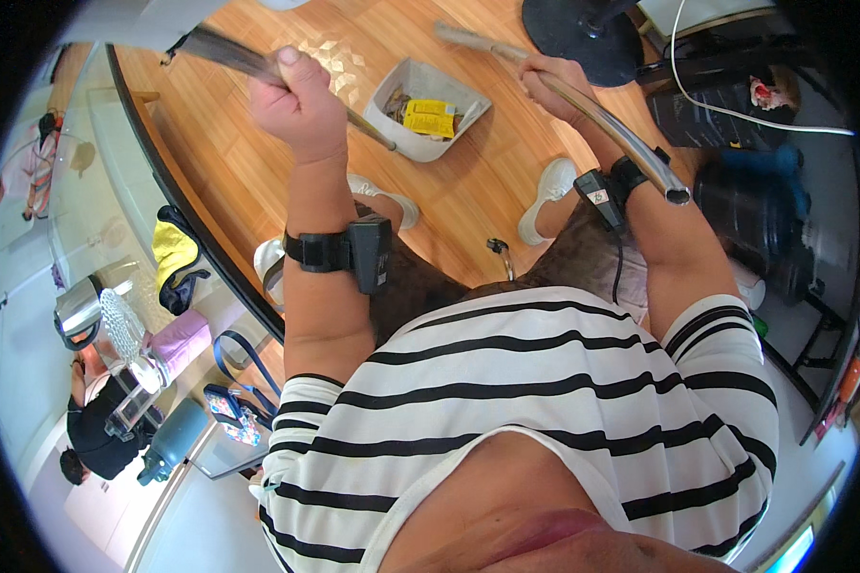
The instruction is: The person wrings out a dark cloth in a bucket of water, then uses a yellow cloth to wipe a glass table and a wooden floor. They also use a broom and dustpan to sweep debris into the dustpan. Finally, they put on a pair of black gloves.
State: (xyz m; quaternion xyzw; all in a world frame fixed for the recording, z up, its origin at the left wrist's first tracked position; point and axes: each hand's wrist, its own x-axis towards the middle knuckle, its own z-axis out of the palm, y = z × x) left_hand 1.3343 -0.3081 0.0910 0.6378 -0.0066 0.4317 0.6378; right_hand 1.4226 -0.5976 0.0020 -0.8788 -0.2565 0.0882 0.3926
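Observation:
My left hand is closed around a long rod. Beyond the fist, the rod's wider dark grey part runs to the upper left and is blurred. A shiny metal tube is gripped in my right hand. Its hollow end points back over my right forearm, while the far end blurs over the floor. Between and beyond my hands, a white plastic bin stands on the floor. Inside it lie a yellow packet and other litter.
A glass-topped table with a dark rim curves along the left, bearing a yellow cloth, a metal kettle and a blue-green bottle. A round black base stands ahead right. A white cable hangs at right. Another person is beyond the table.

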